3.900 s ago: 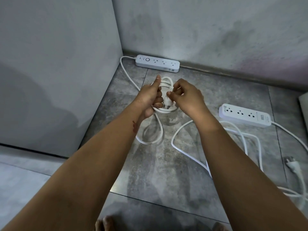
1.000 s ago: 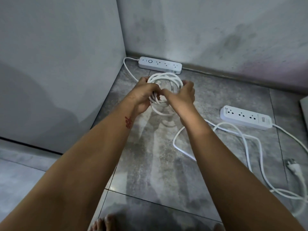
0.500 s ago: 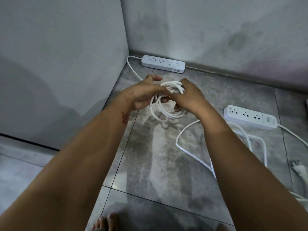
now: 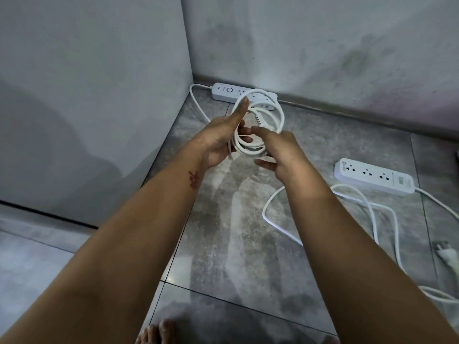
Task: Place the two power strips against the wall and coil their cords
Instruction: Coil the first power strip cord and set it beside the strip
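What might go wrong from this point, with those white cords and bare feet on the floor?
The coiled cord looks loosely held between the left hand and right hand, with nothing tying it; its loops may spring apart once set down. The second power strip lies away from the wall, its loose cord sprawling across the tiles near the bare toes, so a step could snag it.

1st strip [image 4: 224,93] against back wall [image 4: 323,45] in corner, coil [image 4: 258,148] held btwn L hand [image 4: 219,141] & R hand [image 4: 282,155] just in front; 2nd strip [image 4: 372,176] further right, off wall, loose cord [image 4: 372,214] before it.
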Tool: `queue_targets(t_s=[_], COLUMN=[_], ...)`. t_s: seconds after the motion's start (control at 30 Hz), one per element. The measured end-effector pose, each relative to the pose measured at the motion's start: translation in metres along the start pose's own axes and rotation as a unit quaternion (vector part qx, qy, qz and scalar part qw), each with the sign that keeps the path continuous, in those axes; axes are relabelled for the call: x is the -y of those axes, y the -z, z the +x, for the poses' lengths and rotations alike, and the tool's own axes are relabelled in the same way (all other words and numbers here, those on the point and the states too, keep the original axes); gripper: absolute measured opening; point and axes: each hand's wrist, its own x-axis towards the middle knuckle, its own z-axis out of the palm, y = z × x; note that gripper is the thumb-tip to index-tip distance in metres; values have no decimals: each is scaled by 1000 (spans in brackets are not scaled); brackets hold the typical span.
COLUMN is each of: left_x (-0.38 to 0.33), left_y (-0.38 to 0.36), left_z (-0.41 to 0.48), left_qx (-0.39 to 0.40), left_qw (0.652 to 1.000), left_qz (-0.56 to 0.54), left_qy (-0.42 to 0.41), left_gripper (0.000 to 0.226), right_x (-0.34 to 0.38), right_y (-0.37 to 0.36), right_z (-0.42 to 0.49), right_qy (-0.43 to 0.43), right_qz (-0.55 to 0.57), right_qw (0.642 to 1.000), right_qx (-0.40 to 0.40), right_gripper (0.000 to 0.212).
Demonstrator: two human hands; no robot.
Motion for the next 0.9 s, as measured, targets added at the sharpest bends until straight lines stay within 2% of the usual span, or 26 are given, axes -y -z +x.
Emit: queue_targets(t_s=[0.1,0.23,0.33,0.43,0.47,0.53,0.6,0.73,0.8,0.9], left_x=[-2,-7,-6,-2,-1,-1,-1,-6,-6,0], left_y=[0,1,1,-2,-2,-1,0,-5,-3,1], left_z=[1,-1,1,-1,0,0,0,-5,-4,-3], left_qx=[-16,27,35,48,51,59,69,49,41,64], left_qw=[1000,999,992,987,988,990,993,997,997,984], left_qz=[6,40,117,149,141,118,94,44,53,164], left_qy=[4,11,-17,-44,-46,-43,-36,-34,-45,-26], left_gripper=[50,61,61,52,50,45,39,40,45,63], right_x=[-1,2,5,10,12,14,12,7,5,7], right_y=[7,16,19,19,19,19,18,18,19,19], right_z=[-1,-1,2,3,2,-1,0,5,7,9], right_qy=[-14,-18,66,186,215,259,282,256,229,183], right_qz=[-24,-59,-116,-218,-265,-343,-372,-353,-333,-303], right_qw=[999,997,991,958,940,902,884,900,913,929], right_qx=[42,46,22,-10,-4,22,23,-22,-56,-105], right_gripper=[39,40,46,66,66,51,33,16,21,37])
